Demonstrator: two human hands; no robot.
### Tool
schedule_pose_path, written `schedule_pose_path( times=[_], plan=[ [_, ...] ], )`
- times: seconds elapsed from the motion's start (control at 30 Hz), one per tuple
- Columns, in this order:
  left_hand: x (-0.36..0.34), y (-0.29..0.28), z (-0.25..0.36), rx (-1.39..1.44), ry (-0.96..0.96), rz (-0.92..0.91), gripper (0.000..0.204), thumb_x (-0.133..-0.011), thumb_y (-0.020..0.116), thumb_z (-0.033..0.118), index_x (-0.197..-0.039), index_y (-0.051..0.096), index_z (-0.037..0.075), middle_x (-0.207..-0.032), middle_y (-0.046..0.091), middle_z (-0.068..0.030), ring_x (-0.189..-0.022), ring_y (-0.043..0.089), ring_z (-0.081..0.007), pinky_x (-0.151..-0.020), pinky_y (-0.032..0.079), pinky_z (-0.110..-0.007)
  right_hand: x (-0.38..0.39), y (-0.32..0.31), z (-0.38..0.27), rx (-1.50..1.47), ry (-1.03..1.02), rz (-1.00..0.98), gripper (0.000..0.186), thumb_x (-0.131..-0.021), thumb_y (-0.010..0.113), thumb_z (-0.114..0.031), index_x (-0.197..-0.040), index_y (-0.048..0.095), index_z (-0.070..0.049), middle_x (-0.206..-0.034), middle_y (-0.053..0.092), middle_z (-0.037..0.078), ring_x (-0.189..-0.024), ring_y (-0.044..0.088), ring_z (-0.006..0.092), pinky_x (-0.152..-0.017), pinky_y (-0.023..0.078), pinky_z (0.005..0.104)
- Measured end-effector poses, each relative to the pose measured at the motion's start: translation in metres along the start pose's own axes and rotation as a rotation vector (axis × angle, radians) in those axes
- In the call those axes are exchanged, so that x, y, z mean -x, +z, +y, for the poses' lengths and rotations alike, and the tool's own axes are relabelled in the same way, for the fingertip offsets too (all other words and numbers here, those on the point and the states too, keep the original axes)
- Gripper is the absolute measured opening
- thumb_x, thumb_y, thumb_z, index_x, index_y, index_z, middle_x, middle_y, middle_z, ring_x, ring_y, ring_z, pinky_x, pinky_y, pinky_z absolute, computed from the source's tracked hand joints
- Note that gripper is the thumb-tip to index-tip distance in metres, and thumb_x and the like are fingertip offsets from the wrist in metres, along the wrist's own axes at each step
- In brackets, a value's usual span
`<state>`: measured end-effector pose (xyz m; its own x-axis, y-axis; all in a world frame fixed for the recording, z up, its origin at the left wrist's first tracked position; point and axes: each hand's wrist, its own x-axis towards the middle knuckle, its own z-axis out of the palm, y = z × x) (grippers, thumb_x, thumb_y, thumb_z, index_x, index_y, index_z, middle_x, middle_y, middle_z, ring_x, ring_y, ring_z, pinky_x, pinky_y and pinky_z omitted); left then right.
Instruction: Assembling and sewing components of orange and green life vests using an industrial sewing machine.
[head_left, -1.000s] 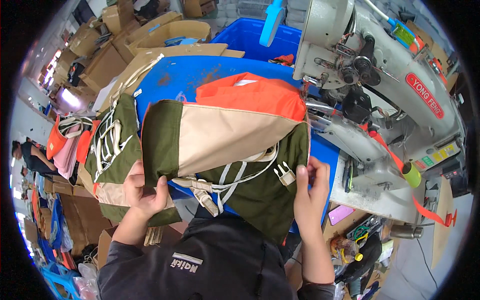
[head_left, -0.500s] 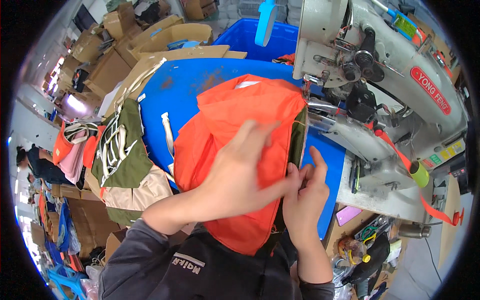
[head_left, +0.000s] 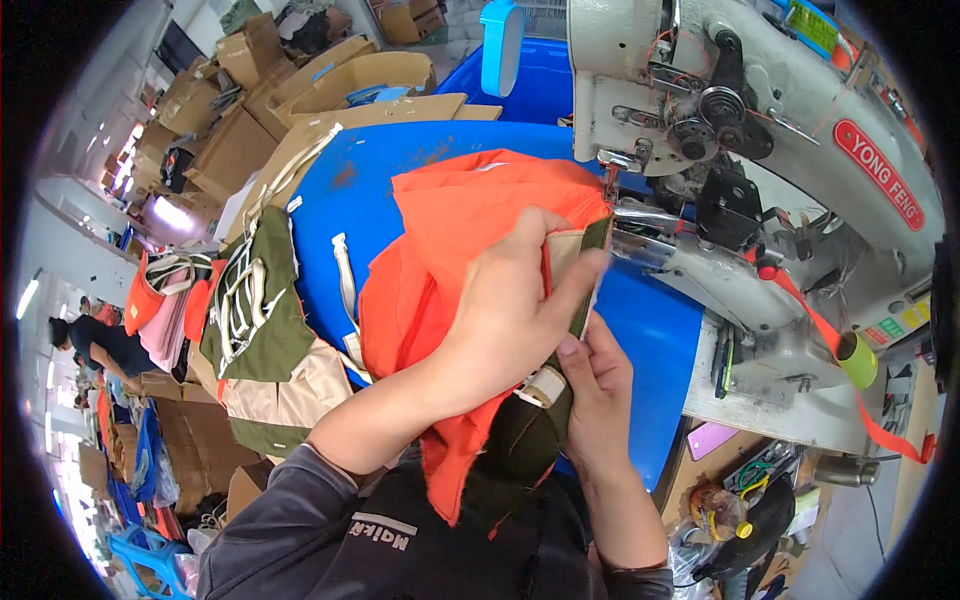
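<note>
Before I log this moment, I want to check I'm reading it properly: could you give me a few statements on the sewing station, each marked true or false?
1. The left hand touches the orange fabric. True.
2. The right hand holds scissors. False: it pinches the edge of the olive fabric.
3. The sewing machine stands on the picture's left. False: it stands on the right.
4. A red strip hangs by the sewing machine. True.
5. The tabletop is yellow. False: it is blue.
</note>
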<state>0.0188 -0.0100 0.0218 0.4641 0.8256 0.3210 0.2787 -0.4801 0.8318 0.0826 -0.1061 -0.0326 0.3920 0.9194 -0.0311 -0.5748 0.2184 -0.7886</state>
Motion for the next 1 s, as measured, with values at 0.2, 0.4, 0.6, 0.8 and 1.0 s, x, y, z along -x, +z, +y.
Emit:
schedule_pose_path(
  times=[0.2,0.4,0.6,0.8,1.0],
  plan=[
    [-0.039,-0.027,-0.005,-0.639,0.627,-0.077,0.016,-0.080,0.068,0.011,-0.093,0.064,0.004,-0.078,0.060,-0.0094,-0.070,0.063,-0.0276,-0.054,0.048,-0.035,0.005,-0.015,-0.013,0.412,-0.123,0.041,0.037,-0.100,0.049,0.000,-0.137,0.051,0.002,-0.095,0.064,-0.001,-0.076,0.053,0.0032,-0.069,0.043,0.0190],
    [-0.002,-0.017,-0.002,-0.851,0.813,-0.252,0.027,-0.076,0.065,0.011,-0.102,0.067,0.005,-0.079,0.048,-0.0050,-0.071,0.058,-0.0198,-0.051,0.046,-0.034,0.007,-0.020,-0.010,0.656,-0.137,0.055,0.042,-0.096,0.052,0.002,-0.138,0.052,-0.001,-0.082,0.060,0.000,-0.070,0.047,0.0022,-0.060,0.040,0.0204],
    [0.004,-0.022,0.002,-0.590,0.605,-0.143,0.024,-0.078,0.067,0.001,-0.101,0.070,-0.001,-0.082,0.053,-0.0073,-0.072,0.059,-0.0231,-0.058,0.049,-0.034,0.009,-0.018,-0.015,0.658,-0.125,0.069,0.042,-0.097,0.052,0.003,-0.138,0.052,-0.001,-0.079,0.059,-0.002,-0.068,0.045,0.0021,-0.059,0.039,0.0198],
    [-0.027,-0.046,-0.001,0.052,0.145,-0.338,0.021,-0.088,0.061,-0.001,-0.106,0.068,-0.005,-0.076,0.059,-0.0135,-0.070,0.061,-0.0224,-0.063,0.047,-0.030,0.009,-0.024,-0.012,0.630,-0.135,0.048,0.042,-0.098,0.049,0.004,-0.139,0.051,0.000,-0.085,0.061,-0.003,-0.071,0.046,0.0019,-0.062,0.039,0.0184],
    [0.011,-0.023,0.008,-0.628,0.455,-0.443,0.054,-0.074,0.065,0.009,-0.126,0.057,-0.004,-0.083,0.056,-0.0097,-0.072,0.062,-0.0248,-0.058,0.050,-0.036,0.008,-0.013,-0.013,0.557,-0.141,0.097,0.043,-0.097,0.048,0.006,-0.140,0.049,0.001,-0.098,0.066,0.000,-0.080,0.055,0.0033,-0.072,0.045,0.0187]
  ],
)
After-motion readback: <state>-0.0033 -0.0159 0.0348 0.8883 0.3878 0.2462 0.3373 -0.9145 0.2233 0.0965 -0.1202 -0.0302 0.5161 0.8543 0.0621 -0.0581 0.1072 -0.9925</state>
